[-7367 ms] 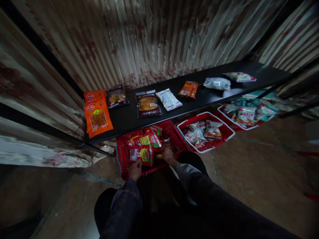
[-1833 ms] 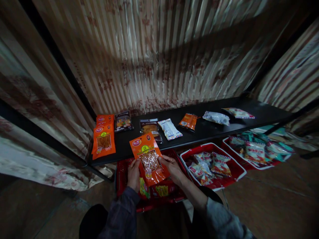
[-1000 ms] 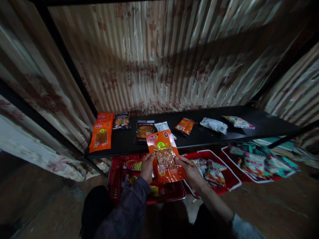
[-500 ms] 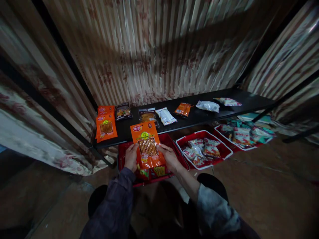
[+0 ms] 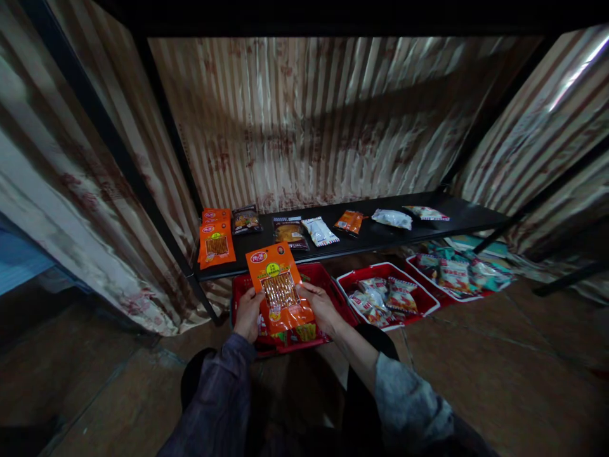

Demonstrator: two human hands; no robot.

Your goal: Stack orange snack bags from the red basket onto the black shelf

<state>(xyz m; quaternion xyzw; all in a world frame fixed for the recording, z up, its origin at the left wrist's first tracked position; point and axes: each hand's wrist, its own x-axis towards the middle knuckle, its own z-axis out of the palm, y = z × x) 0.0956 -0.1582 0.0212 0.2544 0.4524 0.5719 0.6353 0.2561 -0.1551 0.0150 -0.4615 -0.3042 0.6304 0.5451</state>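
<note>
An orange snack packet (image 5: pixel 280 289) with a clear window is held up between my two hands, above a red basket (image 5: pixel 340 304). My left hand (image 5: pixel 248 313) grips its left edge, and my right hand (image 5: pixel 320 308) grips its right edge. Similar orange packets (image 5: pixel 216 244) lie overlapping at the left end of a black shelf (image 5: pixel 380 241). Along the shelf to their right are a dark packet (image 5: pixel 246 219), a brown packet (image 5: pixel 289 233), a white packet (image 5: pixel 320 231), a small orange packet (image 5: pixel 350 222) and two pale packets (image 5: pixel 391 219).
Two more red baskets with white rims, one holding white-and-red packets (image 5: pixel 375 298) and one with teal packets (image 5: pixel 480 274), stand below the shelf. Black metal posts (image 5: pixel 164 219) frame it, with a striped curtain (image 5: pixel 304 127) behind. An upper shelf edge (image 5: pixel 333 22) crosses the top.
The view has tilted up, bringing the upper shelf edge into sight. Both hands still hold the orange packet, which now leans slightly more to the left.
</note>
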